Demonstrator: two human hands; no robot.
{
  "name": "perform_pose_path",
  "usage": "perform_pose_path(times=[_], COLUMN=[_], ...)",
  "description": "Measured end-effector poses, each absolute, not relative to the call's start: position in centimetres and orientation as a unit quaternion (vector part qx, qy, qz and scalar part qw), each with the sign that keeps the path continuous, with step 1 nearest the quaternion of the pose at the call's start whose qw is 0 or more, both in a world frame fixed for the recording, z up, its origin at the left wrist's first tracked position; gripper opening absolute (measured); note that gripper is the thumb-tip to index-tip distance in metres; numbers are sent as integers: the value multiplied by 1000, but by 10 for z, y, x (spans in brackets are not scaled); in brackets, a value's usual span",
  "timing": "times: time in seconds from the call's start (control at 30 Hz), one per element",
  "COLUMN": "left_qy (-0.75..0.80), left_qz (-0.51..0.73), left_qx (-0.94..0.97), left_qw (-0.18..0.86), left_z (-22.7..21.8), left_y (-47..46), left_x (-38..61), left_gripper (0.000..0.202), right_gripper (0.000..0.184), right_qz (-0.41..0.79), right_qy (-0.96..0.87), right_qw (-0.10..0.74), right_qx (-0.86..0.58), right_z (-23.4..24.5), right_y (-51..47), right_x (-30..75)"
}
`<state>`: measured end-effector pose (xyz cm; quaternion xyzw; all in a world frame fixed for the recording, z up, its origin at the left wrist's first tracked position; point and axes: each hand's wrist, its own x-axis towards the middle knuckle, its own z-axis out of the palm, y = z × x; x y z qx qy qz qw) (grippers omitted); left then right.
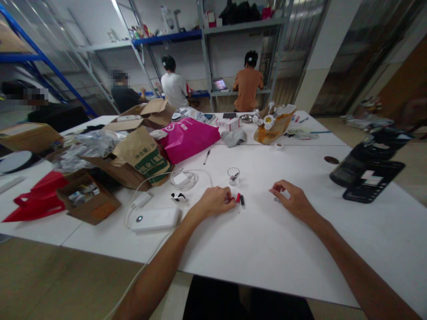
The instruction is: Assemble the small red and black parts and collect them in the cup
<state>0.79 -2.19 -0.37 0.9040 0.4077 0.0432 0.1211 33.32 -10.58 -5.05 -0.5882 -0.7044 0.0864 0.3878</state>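
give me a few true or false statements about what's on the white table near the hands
1. The left hand rests on the white table beside a red marker and a black marker. True.
2. A small clear glass stands beyond the markers. True.
3. The right hand holds the glass. False: it lies on the table, apart from the glass, its fingers at a small item too small to tell.
4. The pink bag lies right of the right hand. False: it lies far left, behind the left hand.
5. A white power bank lies left of the left hand. True.
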Motion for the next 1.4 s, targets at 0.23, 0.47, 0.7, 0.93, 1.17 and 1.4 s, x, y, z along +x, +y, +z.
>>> perform_pose_path(times=[0.23, 0.47, 0.7, 0.93, 1.17, 1.4], left_qy=[417, 389, 332, 266, 242, 176], left_qz=[126, 289, 354, 369, 353, 330], left_qx=[889, 864, 867, 880, 889, 915], left_qw=[142, 135, 111, 137, 162, 152], left_z=[0, -9, -22, -21, -22, -20], left_y=[-18, -16, -16, -23, -33, -43], left_x=[4, 5, 12, 19, 25, 35], left_gripper=[26, 18, 18, 13, 11, 13], right_gripper=[26, 21, 21, 25, 17, 14], right_qz=[57, 19, 16, 66, 113, 142], right_qy=[-699, -691, -692, -694, -739, -756], right_qw=[406, 445, 452, 443, 424, 420], right_qx=[-586, -569, -562, -564, -511, -482], right_z=[-49, -40, -36, -37, -32, -37], right_y=[-104, -107, -108, -115, -122, -126], right_x=[335, 330, 326, 310, 288, 280])
